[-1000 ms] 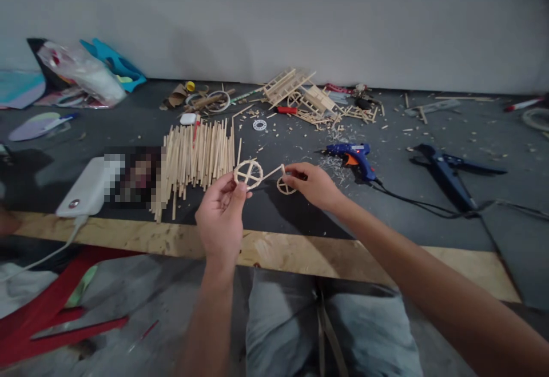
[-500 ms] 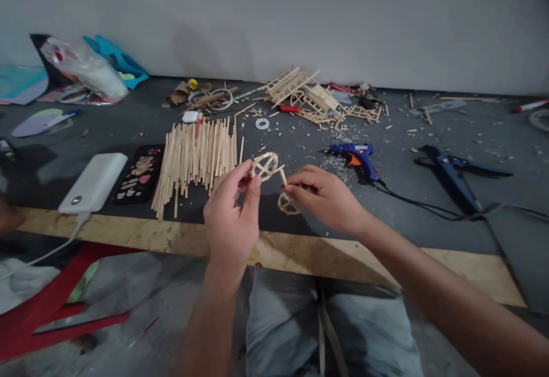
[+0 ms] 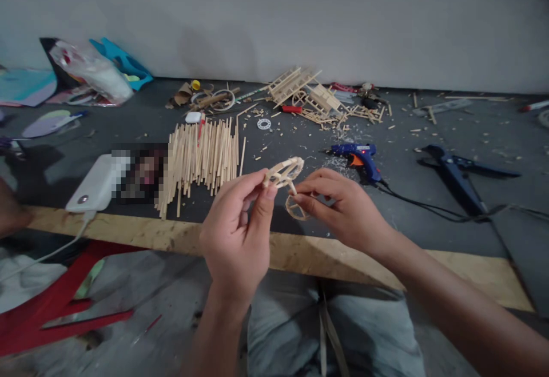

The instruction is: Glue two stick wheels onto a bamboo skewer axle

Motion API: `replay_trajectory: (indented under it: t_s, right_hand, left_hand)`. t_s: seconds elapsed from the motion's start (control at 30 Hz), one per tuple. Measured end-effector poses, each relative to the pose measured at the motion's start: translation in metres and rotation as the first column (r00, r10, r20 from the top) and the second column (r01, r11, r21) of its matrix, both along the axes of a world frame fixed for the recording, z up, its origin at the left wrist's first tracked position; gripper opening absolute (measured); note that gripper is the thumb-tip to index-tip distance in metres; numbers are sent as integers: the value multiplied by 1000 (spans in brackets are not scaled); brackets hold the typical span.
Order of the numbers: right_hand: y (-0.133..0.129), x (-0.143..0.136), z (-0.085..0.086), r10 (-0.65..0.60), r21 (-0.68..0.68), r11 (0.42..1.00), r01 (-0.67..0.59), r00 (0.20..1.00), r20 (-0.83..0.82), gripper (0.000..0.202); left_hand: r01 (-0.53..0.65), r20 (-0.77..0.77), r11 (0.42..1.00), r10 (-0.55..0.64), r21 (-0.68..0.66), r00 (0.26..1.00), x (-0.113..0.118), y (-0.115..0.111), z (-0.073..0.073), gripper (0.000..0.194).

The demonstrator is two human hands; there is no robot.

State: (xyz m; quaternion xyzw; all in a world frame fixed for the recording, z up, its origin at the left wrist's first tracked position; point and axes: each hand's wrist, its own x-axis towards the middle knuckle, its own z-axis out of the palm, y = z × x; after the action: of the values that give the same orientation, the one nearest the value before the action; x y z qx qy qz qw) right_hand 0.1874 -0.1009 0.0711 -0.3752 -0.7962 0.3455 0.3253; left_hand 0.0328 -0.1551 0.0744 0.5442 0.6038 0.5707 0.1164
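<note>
My left hand (image 3: 240, 222) pinches the edge of a small wooden wheel (image 3: 285, 172) with crossed spokes, tilted above the table. Between thumb and fingers, my right hand (image 3: 338, 202) grips a short wooden stick (image 3: 293, 187), whose upper end meets the wheel's lower right side. Beneath it, a second wooden wheel (image 3: 295, 208) lies on the dark tabletop, partly hidden by my right hand. Left of my hands is a spread of thin sticks (image 3: 206, 154). A blue glue gun (image 3: 358, 157) rests to the right.
Stick structures (image 3: 300, 91) and scraps lie at the back. A blue cutter (image 3: 454, 177) is at the right, with a cable nearby. A white power bank (image 3: 94, 185) sits left, and part of another person's hand (image 3: 11, 208) shows at the left edge.
The held wheel has moved right and tilted flatter. My left hand has shifted slightly right with it, and the stick in my right hand now meets the wheel lower down.
</note>
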Motion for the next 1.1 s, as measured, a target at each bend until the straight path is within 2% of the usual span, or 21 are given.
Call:
replay_trajectory:
  t_s: [0.13, 0.33, 0.63, 0.87, 1.1]
  right_hand:
    - [-2, 1, 2, 1, -5, 1000, -1, 1000, -19, 12]
    - [-6, 2, 7, 2, -42, 999, -2, 1000, -5, 11]
    - [-10, 4, 6, -4, -53, 999, 6, 999, 37, 9]
    - [-11, 3, 9, 7, -51, 999, -5, 999, 36, 10]
    - [-11, 3, 9, -14, -79, 997, 18, 999, 49, 12]
  left_hand:
    - [11, -174, 999, -2, 52, 985, -1, -3, 2, 27]
    - [27, -262, 996, -4, 86, 965, -1, -1, 1, 27]
    - [-3, -271, 995, 31, 103, 962, 0, 1, -2, 27]
    - [13, -368, 987, 47, 158, 929, 1, 2, 0, 27]
    - [-4, -383, 988, 63, 153, 922, 2, 2, 0, 24]
